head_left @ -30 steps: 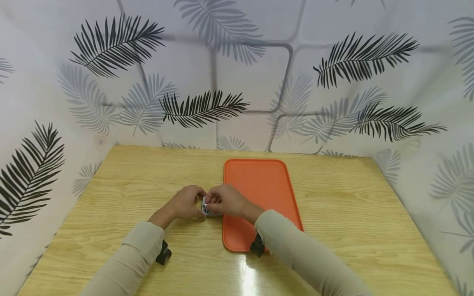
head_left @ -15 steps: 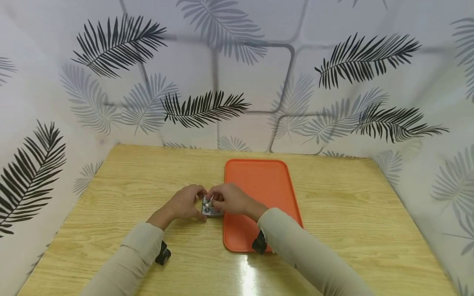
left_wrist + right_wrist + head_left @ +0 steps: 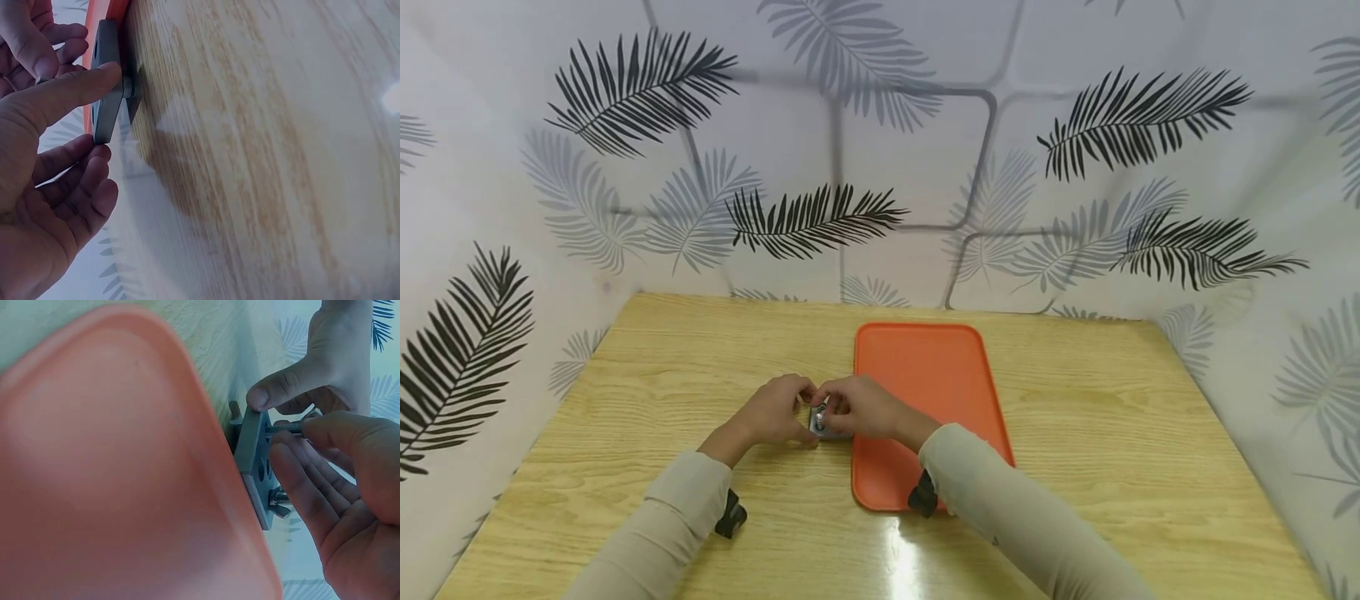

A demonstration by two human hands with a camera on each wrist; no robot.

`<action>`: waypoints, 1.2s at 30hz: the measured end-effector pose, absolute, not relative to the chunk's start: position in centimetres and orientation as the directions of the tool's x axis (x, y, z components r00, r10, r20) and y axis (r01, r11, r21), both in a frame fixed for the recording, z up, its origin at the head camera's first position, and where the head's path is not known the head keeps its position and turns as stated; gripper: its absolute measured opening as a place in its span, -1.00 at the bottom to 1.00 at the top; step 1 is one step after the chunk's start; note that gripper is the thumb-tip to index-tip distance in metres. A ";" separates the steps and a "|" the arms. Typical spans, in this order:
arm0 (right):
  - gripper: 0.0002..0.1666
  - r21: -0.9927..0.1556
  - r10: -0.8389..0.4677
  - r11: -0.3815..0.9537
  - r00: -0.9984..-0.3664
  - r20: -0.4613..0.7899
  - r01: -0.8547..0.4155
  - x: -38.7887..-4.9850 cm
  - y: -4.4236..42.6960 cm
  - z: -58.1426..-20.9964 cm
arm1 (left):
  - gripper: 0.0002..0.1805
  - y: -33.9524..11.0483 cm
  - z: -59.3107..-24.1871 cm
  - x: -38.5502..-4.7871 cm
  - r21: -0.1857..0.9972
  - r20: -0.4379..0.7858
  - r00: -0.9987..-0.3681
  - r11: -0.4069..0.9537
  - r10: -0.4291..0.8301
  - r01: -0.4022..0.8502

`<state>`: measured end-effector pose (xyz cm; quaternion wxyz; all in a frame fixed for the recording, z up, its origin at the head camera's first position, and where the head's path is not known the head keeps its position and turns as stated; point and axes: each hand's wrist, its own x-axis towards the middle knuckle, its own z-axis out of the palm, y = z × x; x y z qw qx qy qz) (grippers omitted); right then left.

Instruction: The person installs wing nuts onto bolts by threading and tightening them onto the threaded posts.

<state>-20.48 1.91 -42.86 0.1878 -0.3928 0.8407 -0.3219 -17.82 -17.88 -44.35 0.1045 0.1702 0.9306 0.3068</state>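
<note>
A small grey metal plate (image 3: 835, 434) with round holes sits by the tray's left edge. My left hand (image 3: 772, 410) grips its left end, thumb on the near edge and fingers on the far one. A threaded bolt (image 3: 284, 429) sticks up through one hole, with its head (image 3: 128, 86) under the plate in the left wrist view. My right hand (image 3: 872, 408) pinches a wing nut (image 3: 312, 415) at the bolt's top, partly hidden by the fingers. A second wing nut (image 3: 279, 510) sits on the plate's other end.
An orange tray (image 3: 925, 358) lies flat on the wooden table (image 3: 1090, 417), under my right forearm. A leaf-patterned wall covering (image 3: 895, 167) rises behind the table and at both sides.
My right fingers spread off the wing nut half a second ago and now pinch around it again. The left hand and plate stay nearly still.
</note>
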 end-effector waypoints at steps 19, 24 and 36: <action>-0.83 -0.677 -0.767 0.493 -0.640 -0.042 -0.546 -20.4 2.3 -41.9 | -0.40 -17.9 -44.2 -17.9 0.603 -0.114 -0.919 0.761 0.378 0.238; -0.81 -0.690 -0.789 0.471 -0.613 -0.050 -0.550 -20.3 2.3 -41.8 | -0.41 -17.9 -44.1 -17.9 0.612 -0.109 -0.917 0.753 0.383 0.242; -0.61 -0.703 -0.812 0.469 -0.573 -0.106 -0.535 -20.6 2.2 -42.4 | -0.43 -18.0 -44.2 -17.9 0.606 -0.101 -0.915 0.754 0.390 0.254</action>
